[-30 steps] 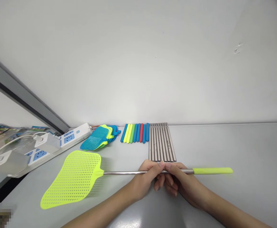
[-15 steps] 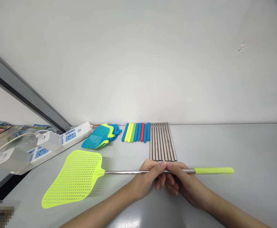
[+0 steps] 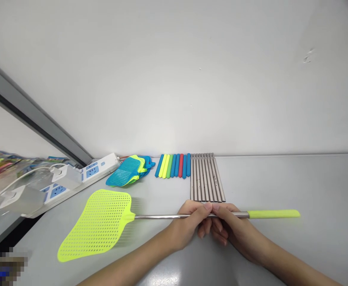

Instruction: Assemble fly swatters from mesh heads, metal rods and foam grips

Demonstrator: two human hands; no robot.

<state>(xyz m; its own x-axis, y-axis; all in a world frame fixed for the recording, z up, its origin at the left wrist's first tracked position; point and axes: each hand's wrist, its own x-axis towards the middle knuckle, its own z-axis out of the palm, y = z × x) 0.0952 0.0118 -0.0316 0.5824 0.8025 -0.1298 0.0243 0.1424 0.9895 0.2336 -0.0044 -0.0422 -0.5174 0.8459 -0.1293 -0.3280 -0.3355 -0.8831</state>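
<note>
The left hand [image 3: 188,224] and the right hand [image 3: 235,226] are holding a long fly swatter [image 3: 162,217] in closed, narrow grips, their thumb tips meeting or nearly meeting over its thin silver metal rod. The swatter is lying crosswise at the near middle of a smooth grey table [image 3: 311,182], its fluorescent yellow, perforated plastic head [image 3: 98,226] pointing left and its slim yellow plastic handle [image 3: 273,214] pointing right. The left hand is gripping nearer the head, while the right hand is pinching the rod nearer the handle; some fingers are curling beneath, partly hidden. Just beyond the hands, a row of slender silver-grey metal tubes [image 3: 207,178] is lying side by side, running from near to far. Immediately left of these, a row of short blue, yellow, green and red rod-shaped pieces [image 3: 173,166] is resting near the pale grey wall [image 3: 192,87]. Farther left, blue and yellow perforated plastic paddles [image 3: 124,171] are lying in an overlapping stack. At the left, a long white power strip with blue socket panels [image 3: 104,169] is slanting toward the far side, with two blocky white plugs [image 3: 67,176] sitting in it.
</note>
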